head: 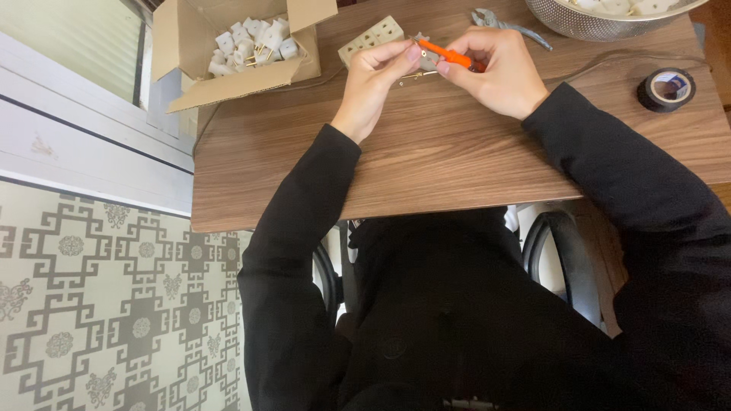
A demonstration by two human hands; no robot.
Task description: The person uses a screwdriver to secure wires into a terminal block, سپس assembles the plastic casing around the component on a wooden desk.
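Both hands are seen working close together near the far edge of the wooden table (426, 152); the right hand (495, 72) is closed around an orange-handled screwdriver (449, 55), gripped between thumb and fingers, with its tip directed leftward; the left hand (377, 76) is curled, its fingertips pinched on a small grey plug part (425, 59) from which brass prongs appear to project, though the detail is too small to be made out fully. A screw-driving step on the plug part is judged to be in hand; the next move is judged to call for the part being held steady while the screwdriver tip is kept seated and turned without slipping. The plug part is held just above the table surface, between the two hands, touching the left fingertips and met by the screwdriver; a cream multi-socket block (371, 38) lies just beyond it. An open cardboard box (228, 72) of white plugs is seen further left; grey pliers (502, 23) and a metal colander (609, 19) lie beyond the right hand; a roll of black tape (665, 89) rests well apart to the right.
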